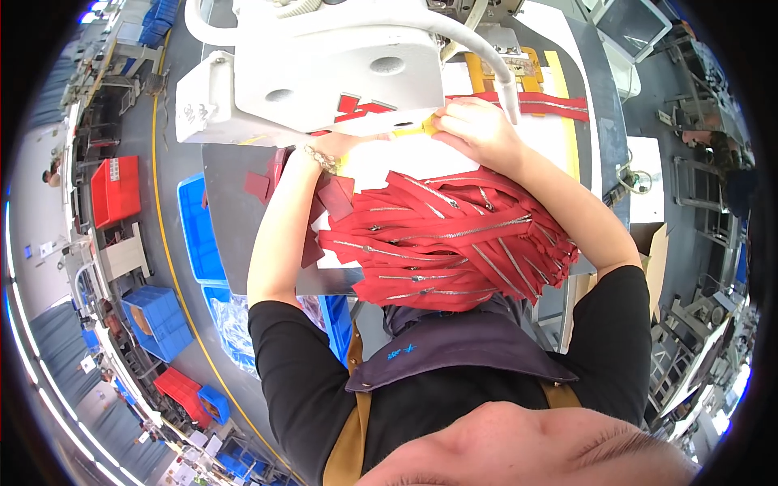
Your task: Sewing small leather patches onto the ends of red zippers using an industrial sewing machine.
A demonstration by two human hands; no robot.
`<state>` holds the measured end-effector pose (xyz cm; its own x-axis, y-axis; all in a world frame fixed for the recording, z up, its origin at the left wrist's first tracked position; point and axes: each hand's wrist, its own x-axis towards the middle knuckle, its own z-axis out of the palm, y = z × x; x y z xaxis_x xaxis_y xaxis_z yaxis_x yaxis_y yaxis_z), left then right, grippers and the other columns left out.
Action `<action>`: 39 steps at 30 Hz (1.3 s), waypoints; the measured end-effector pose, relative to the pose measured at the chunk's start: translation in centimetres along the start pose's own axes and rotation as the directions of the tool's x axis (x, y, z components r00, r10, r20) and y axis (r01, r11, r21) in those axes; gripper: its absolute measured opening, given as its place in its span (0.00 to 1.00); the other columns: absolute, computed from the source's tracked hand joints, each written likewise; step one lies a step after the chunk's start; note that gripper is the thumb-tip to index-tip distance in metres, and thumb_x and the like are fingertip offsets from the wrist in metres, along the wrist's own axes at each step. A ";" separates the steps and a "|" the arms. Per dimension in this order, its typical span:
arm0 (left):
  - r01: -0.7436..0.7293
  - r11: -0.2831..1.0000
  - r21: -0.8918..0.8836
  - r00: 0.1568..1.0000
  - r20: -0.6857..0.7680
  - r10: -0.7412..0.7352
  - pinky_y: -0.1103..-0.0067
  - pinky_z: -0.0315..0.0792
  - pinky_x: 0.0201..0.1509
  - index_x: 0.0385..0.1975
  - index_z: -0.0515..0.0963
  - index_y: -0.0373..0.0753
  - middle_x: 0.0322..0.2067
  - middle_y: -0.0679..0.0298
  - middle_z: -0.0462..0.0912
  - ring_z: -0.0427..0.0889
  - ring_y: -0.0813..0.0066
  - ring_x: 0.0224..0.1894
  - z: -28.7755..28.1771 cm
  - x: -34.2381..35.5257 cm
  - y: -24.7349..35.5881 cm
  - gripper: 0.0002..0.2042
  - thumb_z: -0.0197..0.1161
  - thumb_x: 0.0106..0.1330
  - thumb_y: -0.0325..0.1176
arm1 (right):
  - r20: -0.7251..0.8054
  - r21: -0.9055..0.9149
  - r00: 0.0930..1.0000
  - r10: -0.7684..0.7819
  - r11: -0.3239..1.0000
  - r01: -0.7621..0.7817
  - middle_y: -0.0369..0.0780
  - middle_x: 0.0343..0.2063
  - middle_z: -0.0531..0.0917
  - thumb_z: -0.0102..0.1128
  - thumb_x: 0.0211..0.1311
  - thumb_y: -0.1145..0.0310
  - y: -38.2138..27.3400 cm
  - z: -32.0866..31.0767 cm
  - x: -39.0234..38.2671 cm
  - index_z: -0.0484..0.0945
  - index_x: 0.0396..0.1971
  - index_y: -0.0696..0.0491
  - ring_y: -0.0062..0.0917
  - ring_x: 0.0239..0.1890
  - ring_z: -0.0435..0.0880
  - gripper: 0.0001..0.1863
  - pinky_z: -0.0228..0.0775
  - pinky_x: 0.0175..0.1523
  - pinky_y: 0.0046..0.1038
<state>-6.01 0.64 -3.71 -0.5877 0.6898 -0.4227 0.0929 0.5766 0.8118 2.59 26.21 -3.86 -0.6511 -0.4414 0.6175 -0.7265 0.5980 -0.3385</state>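
Observation:
A large heap of red zippers (454, 235) with silver teeth lies on the table edge just in front of me, between my forearms. Beyond it stands a white sewing machine (332, 73), whose head covers part of my work. My left hand (344, 144) reaches in under the machine head, and its fingers are mostly hidden. On the right of the head, my right hand (478, 130) has its fingers curled and pressed together beside a small yellow piece (423, 127); what they hold is hidden. Behind that hand, a red zipper strip (551, 105) stretches to the right.
Dark red fabric pieces (336, 197) lie by my left forearm. A yellow frame-like fixture (531, 69) sits at the back right. Blue bins (194, 227) stand left of the table. An open cardboard box (652, 251) is near my right elbow.

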 end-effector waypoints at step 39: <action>0.054 0.733 0.678 0.864 -0.399 0.306 0.66 0.64 0.35 0.25 0.77 0.35 0.23 0.56 0.78 0.78 0.55 0.29 3.9 -4.6 2.1 0.32 0.55 0.50 0.66 | 0.204 -0.154 0.978 -0.052 0.984 0.084 0.37 0.38 0.80 0.67 0.45 0.65 -2.7 -1.9 0.1 0.76 0.31 0.52 0.28 0.40 0.82 0.14 0.75 0.45 0.30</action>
<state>0.03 0.45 -1.65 -0.8004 0.5979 0.0441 0.5817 0.7566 0.2988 4.94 25.81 -1.49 -0.6434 -0.5989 0.4768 -0.7364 0.6543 -0.1719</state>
